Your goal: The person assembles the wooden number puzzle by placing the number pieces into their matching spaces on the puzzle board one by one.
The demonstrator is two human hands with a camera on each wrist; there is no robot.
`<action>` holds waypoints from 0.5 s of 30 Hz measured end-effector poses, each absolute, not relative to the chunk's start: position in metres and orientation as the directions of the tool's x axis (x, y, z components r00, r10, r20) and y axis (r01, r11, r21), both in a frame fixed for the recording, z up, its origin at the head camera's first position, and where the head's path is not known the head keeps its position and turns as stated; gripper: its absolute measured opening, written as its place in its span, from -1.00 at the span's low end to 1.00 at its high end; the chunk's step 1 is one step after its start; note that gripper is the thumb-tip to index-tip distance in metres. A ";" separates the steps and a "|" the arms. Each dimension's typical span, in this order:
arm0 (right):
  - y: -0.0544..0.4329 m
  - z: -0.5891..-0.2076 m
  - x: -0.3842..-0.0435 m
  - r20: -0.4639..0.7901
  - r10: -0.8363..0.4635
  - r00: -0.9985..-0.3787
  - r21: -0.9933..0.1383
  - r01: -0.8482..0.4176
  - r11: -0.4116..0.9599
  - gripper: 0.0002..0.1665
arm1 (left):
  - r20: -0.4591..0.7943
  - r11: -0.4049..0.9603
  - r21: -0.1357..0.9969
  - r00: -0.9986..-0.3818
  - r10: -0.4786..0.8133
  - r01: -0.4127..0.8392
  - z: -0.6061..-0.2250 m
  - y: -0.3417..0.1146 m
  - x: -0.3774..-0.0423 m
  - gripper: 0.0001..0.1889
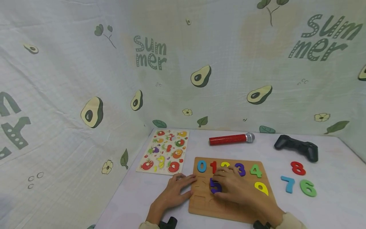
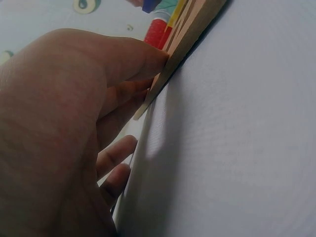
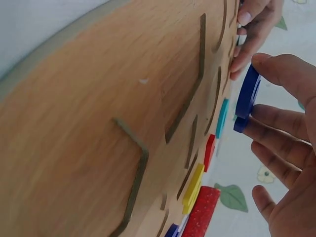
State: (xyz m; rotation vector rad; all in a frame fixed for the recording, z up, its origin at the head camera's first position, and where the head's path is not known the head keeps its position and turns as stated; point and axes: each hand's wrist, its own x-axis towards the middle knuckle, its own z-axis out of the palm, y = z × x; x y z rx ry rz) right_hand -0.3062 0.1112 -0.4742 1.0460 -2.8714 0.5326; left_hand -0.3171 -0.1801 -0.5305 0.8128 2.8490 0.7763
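Observation:
Over the wooden number board (image 1: 206, 207), my right hand (image 1: 235, 187) pinches a dark blue-purple number 5 (image 1: 216, 187) between thumb and fingertips. In the right wrist view, the number 5 (image 3: 248, 93) is tilted on edge and raised off the board. My left hand (image 1: 176, 190) rests at the board's left edge, its thumb and fingertips touching the rim. In the board's top row lie a blue 0 (image 1: 201, 166), red 1 (image 1: 213, 166), yellow 2 (image 1: 225, 164), purple 3 (image 1: 240, 169) and green 4 (image 1: 256, 171). A yellow 9 (image 1: 261, 188) lies lower right.
Right of the board lie a red 8 (image 1: 298, 168), blue 7 (image 1: 288, 183) and green 6 (image 1: 308, 188). A black game controller (image 1: 296, 147) and a red microphone (image 1: 228, 139) lie behind. A fruit puzzle board (image 1: 164, 152) is at the back left, before a printed cloth (image 1: 171, 95).

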 end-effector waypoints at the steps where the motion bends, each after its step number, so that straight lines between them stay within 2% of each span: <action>1: 0.110 -0.475 -0.307 0.155 -0.618 -0.771 -0.306 -0.632 0.712 -0.39 | 0.060 0.729 0.495 -0.856 0.514 0.472 -0.530 -0.180 -0.317 -0.47; 15: 0.095 -0.478 -0.314 0.185 -0.609 -0.771 -0.290 -0.635 0.716 -0.41 | 0.062 0.727 0.486 -0.849 0.524 0.484 -0.530 -0.182 -0.318 -0.46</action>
